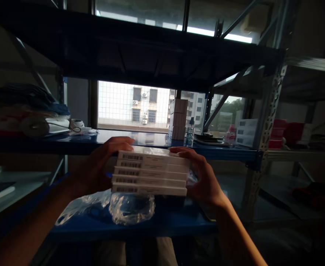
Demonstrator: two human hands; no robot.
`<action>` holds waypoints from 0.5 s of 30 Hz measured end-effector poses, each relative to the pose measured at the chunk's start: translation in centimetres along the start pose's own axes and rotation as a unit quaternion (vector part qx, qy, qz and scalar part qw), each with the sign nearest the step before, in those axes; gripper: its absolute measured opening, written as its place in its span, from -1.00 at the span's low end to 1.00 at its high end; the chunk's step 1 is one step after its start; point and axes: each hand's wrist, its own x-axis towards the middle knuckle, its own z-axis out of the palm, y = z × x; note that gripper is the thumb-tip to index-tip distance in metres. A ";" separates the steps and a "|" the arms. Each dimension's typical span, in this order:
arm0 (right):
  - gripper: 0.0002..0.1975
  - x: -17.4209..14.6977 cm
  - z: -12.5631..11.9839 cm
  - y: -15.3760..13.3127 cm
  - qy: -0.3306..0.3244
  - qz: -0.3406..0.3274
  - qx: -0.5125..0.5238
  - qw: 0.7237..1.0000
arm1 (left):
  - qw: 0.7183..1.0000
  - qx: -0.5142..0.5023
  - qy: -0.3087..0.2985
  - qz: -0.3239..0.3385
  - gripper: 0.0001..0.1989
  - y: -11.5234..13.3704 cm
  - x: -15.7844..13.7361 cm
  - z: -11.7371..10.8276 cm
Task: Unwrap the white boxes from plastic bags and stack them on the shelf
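Between my two hands is a stack of several flat white boxes (151, 171), each with a barcode label on the side facing me. My left hand (101, 166) grips the stack's left end, its fingers over the top edge. On the right end, my right hand (199, 171) is closed the same way, thumb low and fingers on top. The boxes are slightly out of line with one another. Below them, crumpled clear plastic wrap (131, 208) lies on the blue lower shelf (173, 218).
The blue middle shelf (118, 137) bears a tall stack of white boxes (178, 119), a pink-capped bottle (230, 135) and more white boxes (246, 132). Folded cloth (29, 96) and a roll (36, 126) lie at left. A perforated metal post (270, 107) stands at right.
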 end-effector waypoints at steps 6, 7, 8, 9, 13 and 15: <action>-0.23 3.2 -1.8 2.2 0.036 -0.047 -0.098 0.993 | 0.999 0.033 0.017 0.023 -0.29 -2.4 5.3 -0.1; -0.18 3.7 -2.0 2.7 0.038 -0.024 -0.091 0.995 | 1.000 0.016 0.015 0.007 -0.25 -3.0 6.0 0.0; -0.13 4.2 -2.1 3.2 0.040 -0.001 -0.078 0.996 | 1.000 -0.011 0.012 -0.015 -0.19 -3.7 6.6 0.2; -0.08 4.9 -2.1 3.7 0.046 0.022 -0.063 0.997 | 0.998 -0.044 0.010 -0.042 -0.13 -4.5 7.3 0.5; -0.01 8.5 -2.2 5.9 0.087 0.132 -0.066 0.985 | 0.978 -0.113 0.044 -0.172 0.02 -8.7 10.2 2.3; -0.10 10.8 -2.0 7.1 0.103 0.201 -0.125 0.966 | 0.966 -0.088 0.072 -0.232 0.07 -10.7 11.9 3.9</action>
